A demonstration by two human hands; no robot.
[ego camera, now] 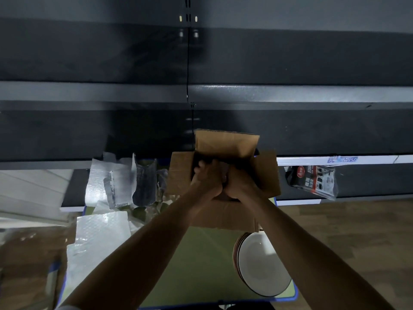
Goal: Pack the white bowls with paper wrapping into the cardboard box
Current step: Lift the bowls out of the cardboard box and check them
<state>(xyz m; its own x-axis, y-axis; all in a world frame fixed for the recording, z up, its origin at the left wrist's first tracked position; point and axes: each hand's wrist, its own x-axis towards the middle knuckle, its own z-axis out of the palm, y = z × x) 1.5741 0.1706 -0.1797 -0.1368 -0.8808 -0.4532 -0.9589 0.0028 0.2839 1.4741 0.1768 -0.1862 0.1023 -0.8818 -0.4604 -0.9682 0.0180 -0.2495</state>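
- The scene is dim; the dark shelves (290, 95) swallow most of the light.
- A soft sheen along one shelf edge, right of centre, hints at light from above.
- The box (225, 144) interior lies in deep shadow, so the fingers (197, 170) of the left hand (205, 179) and right hand (241, 183) are hard to make out.
- The bubble wrap (100, 233) glares pale and loses detail.
- The bowl (263, 265) is the brightest surface, with a small highlight.
- The desk (207, 265) shows dull green.
- Wide-angle distortion bends the shelves and stretches the forearms.
- The left edge is smeared; the whole picture is soft.
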